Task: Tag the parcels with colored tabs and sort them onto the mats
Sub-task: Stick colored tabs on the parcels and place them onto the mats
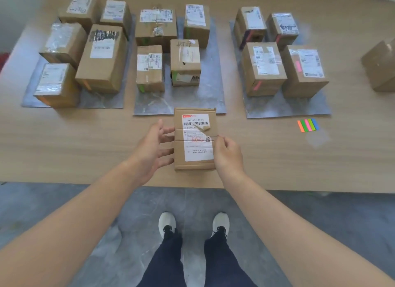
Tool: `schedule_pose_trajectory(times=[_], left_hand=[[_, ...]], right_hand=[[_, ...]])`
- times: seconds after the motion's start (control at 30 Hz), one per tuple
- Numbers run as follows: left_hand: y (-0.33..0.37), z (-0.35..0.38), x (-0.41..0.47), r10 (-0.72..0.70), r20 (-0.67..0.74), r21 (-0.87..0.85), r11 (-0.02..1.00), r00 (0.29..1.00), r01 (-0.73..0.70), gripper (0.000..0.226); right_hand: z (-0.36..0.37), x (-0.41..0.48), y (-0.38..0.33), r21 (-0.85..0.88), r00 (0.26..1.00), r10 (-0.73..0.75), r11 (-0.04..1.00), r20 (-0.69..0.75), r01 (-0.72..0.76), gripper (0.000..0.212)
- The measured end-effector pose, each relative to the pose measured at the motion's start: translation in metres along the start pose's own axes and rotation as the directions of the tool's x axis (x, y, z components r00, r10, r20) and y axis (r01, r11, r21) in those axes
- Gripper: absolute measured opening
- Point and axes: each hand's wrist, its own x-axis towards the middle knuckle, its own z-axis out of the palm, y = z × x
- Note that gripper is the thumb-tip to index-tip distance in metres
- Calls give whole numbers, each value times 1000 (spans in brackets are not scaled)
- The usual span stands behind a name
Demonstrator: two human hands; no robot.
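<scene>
table (64, 141): wooden; its near edge runs straight across just below the hands, with grey floor (64, 212) beyond it.
left mat (100, 100): grey, crowded with five boxes, some showing orange tabs; a bare strip shows only along its front.
open band: bare wood lies between the mats' front edges and the table's near edge, wide to the left of the hands.
middle mat (192, 98): four boxes with green tabs; its front part is bare, right behind the parcel.
right mat (288, 107): four boxes with pink tabs, and a bare front strip.
colored tabs (308, 125): a fanned strip on the wood just in front of the right mat's front corner, well apart from both hands.
stray box (380, 66): off the mats at the far right, cut by the frame's edge.
left hand (149, 149): released, fingers spread and nearly straight, tips against the parcel's left side.
parcel (194, 141): label up, between the two hands, its far end touching the middle mat's front edge.
right hand (228, 156): fingers curled, thumb and forefinger pinching the parcel's right edge beside the label.
</scene>
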Motion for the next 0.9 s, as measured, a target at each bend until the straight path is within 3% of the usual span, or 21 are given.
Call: schedule_pose_trajectory(times=[0.27, 0.43, 0.6, 0.67, 0.9], left_hand=[[-24, 0, 24, -34, 6, -38, 999, 999, 34, 53], [-22, -2, 30, -35, 23, -25, 999, 999, 36, 54], [-2, 10, 25, 122, -56, 126, 985, 991, -115, 56], [14, 17, 22, 181, -17, 170, 970, 983, -175, 59], [58, 69, 13, 259, 188, 213, 931, 947, -297, 55]], right_hand=[[9, 7, 22, 11, 996, 32, 999, 86, -33, 35], [11, 14, 21, 5, 998, 30, 1000, 63, -30, 39], [7, 14, 9, 4, 999, 42, 999, 21, -42, 32], [2, 17, 2, 24, 999, 35, 999, -11, -35, 29], [-26, 32, -31, 133, 996, 17, 991, -89, -5, 63]])
